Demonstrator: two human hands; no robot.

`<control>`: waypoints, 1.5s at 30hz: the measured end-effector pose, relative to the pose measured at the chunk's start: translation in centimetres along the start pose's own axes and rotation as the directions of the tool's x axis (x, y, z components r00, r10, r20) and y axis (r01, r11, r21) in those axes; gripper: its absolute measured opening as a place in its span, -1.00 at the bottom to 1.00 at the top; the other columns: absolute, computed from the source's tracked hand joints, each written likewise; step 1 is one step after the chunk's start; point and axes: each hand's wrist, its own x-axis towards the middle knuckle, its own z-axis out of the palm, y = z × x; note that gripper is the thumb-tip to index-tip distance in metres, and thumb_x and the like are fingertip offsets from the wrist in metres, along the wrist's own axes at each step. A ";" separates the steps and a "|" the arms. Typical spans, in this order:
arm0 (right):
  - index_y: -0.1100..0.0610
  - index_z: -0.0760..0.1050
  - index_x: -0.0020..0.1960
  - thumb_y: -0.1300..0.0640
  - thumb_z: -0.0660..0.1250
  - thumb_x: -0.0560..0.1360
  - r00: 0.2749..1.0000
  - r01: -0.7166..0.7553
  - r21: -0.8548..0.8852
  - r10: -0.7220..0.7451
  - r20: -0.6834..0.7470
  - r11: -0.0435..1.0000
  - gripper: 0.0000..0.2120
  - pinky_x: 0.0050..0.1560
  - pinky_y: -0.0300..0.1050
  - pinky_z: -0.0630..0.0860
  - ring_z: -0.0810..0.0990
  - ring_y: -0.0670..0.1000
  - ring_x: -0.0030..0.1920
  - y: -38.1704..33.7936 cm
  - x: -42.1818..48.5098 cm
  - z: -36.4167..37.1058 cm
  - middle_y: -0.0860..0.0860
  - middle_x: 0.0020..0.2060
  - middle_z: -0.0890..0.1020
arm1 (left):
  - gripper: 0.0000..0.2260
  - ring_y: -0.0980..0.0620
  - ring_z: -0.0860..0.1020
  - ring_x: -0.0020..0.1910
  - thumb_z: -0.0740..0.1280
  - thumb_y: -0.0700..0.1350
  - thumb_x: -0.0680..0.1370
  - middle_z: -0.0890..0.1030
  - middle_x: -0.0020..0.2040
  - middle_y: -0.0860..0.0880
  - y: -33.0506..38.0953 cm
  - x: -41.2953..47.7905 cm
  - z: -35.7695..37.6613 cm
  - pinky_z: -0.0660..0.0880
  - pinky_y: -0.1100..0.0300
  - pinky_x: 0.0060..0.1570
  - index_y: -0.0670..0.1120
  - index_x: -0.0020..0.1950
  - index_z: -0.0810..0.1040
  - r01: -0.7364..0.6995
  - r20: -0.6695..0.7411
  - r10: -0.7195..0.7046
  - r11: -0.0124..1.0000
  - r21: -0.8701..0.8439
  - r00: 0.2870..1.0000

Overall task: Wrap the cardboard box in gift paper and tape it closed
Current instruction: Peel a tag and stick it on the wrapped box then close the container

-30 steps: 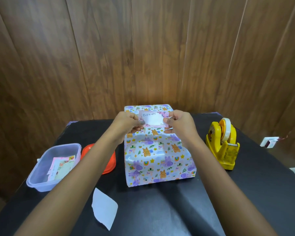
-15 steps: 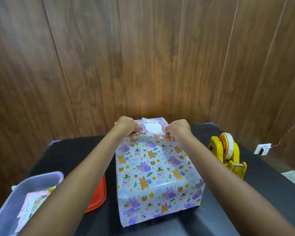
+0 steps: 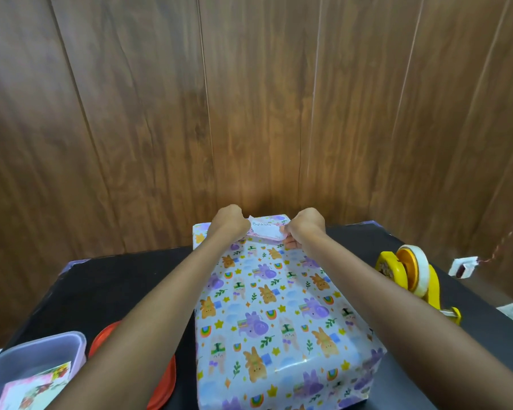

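Paper (image 3: pixel 279 327), printed with bunnies, purple elephants, rainbows and stars, covers the box (image 3: pixel 282 380) on every side I can see. It is glossy and pulled smooth, with a crease along the near top edge. The box stands on the black table (image 3: pixel 125 279), straight ahead of me between my forearms.

At the box's far top edge I hold a small card (image 3: pixel 265 231), white with a pink border and handwriting too small to read. My left hand (image 3: pixel 228 223) pinches the card's left end with fingers curled. My right hand (image 3: pixel 305 226) pinches the right end the same way. Whether the card touches the paper I cannot tell.

Right of the box, apart from it, stands a yellow tape dispenser (image 3: pixel 409 276). At the near left is a clear tub (image 3: pixel 27 359) with printed cards (image 3: pixel 39 386) inside. A red lid (image 3: pixel 165 383) lies beside it, partly hidden under my left forearm. Behind the table rises a wood wall (image 3: pixel 249 99).
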 end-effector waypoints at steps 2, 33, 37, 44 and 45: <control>0.31 0.44 -0.31 0.39 0.37 0.44 1.000 -0.007 -0.034 0.006 -0.020 0.999 -0.81 -0.15 0.02 0.64 0.60 0.15 -0.32 -0.2 0.6 0.4 0.19 -0.41 0.55 | -0.83 -0.09 0.50 -0.22 0.16 -0.33 0.43 0.47 -0.24 -0.08 0.3 0.3 0.1 0.29 0.18 -0.38 -0.14 -0.33 0.32 -0.037 -0.001 0.038 0.993 0.114 0.999; 0.14 -0.14 0.55 -0.05 -0.15 0.66 0.798 0.592 -0.742 -0.101 0.594 0.315 -0.47 0.46 0.19 -0.13 -0.15 0.01 0.54 1.6 0.3 0.2 0.04 0.55 -0.12 | -0.57 0.04 -0.12 0.53 -0.14 -0.06 0.68 -0.12 0.56 -0.01 -2.2 0.3 1.1 -0.22 -0.06 0.46 -0.09 0.55 -0.08 -0.470 0.490 0.200 0.710 0.524 0.849; 0.16 -0.14 0.55 -0.10 -0.19 0.64 0.848 0.525 -0.823 -0.053 0.527 0.219 -0.44 0.45 0.24 -0.25 -0.18 0.01 0.54 1.5 -1.1 -1.2 0.04 0.55 -0.11 | -0.56 -0.05 -0.15 0.53 -0.15 -0.07 0.67 -0.11 0.56 -0.04 -2.6 -0.8 0.9 -0.18 -0.19 0.44 -0.12 0.55 -0.06 -0.419 0.371 0.210 0.598 0.683 0.905; 0.13 -0.16 0.55 -0.08 -0.17 0.65 0.821 0.563 -0.760 -0.112 0.560 0.326 -0.45 0.47 0.21 -0.24 -0.16 -0.03 0.54 2.9 -2.1 -1.1 0.00 0.54 -0.13 | -0.56 -0.01 -0.10 0.54 -0.15 -0.06 0.68 -0.14 0.56 0.00 -2.7 -2.6 0.4 -0.15 -0.22 0.44 -0.09 0.55 -0.10 -0.438 0.407 0.198 0.606 0.665 0.892; 0.13 -0.12 0.55 -0.07 -0.17 0.65 0.823 0.561 -0.765 -0.112 0.557 0.316 -0.46 0.46 0.22 -0.24 -0.13 -0.03 0.54 2.8 -2.3 -1.4 0.01 0.55 -0.10 | -0.57 -0.03 -0.09 0.54 -0.16 -0.06 0.68 -0.12 0.56 -0.01 -2.7 -2.7 0.2 -0.14 -0.24 0.43 -0.09 0.55 -0.08 -0.429 0.397 0.195 0.597 0.678 0.897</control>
